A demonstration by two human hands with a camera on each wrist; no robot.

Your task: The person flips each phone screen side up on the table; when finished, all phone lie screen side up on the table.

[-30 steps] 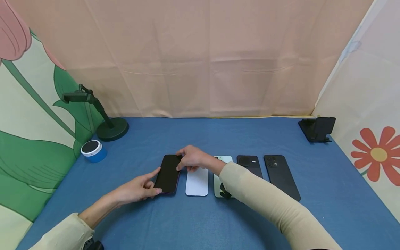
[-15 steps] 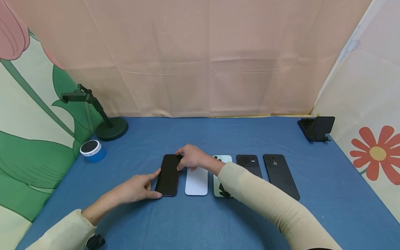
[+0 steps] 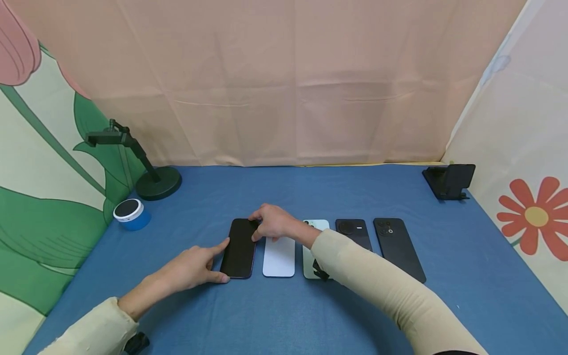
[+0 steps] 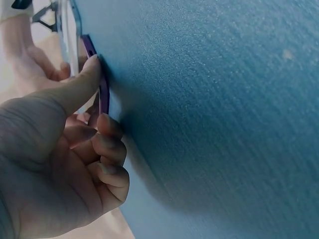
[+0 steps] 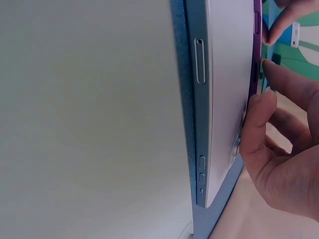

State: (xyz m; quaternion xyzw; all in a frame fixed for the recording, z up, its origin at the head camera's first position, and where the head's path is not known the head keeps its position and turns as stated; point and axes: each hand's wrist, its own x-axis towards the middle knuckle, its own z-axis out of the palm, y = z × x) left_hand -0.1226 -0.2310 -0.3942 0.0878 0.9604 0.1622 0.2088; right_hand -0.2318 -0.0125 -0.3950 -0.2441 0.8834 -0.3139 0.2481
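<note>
A phone with a black screen (image 3: 238,251) lies flat on the blue cloth; its purple edge shows in the left wrist view (image 4: 104,97) and the right wrist view (image 5: 257,35). My left hand (image 3: 191,268) has its thumb at the lower left corner and its index finger on the left edge; the other fingers curl in the left wrist view. Across the top right corner, my right hand (image 3: 274,224) grips the phone between thumb and index finger. Just right of it lies a white phone (image 3: 278,261), its upper end under the right hand.
To the right lie a pale green phone (image 3: 309,268), partly behind the right sleeve, and two dark phones (image 3: 357,236) (image 3: 401,251). A black stand (image 3: 452,182) is at the back right. A round-based stand (image 3: 159,183) and a blue-white jar (image 3: 132,217) are at the left.
The near end of the black-screened phone has shifted slightly toward the body. My left thumb has moved slightly nearer with it, while the right hand keeps about the same place.
</note>
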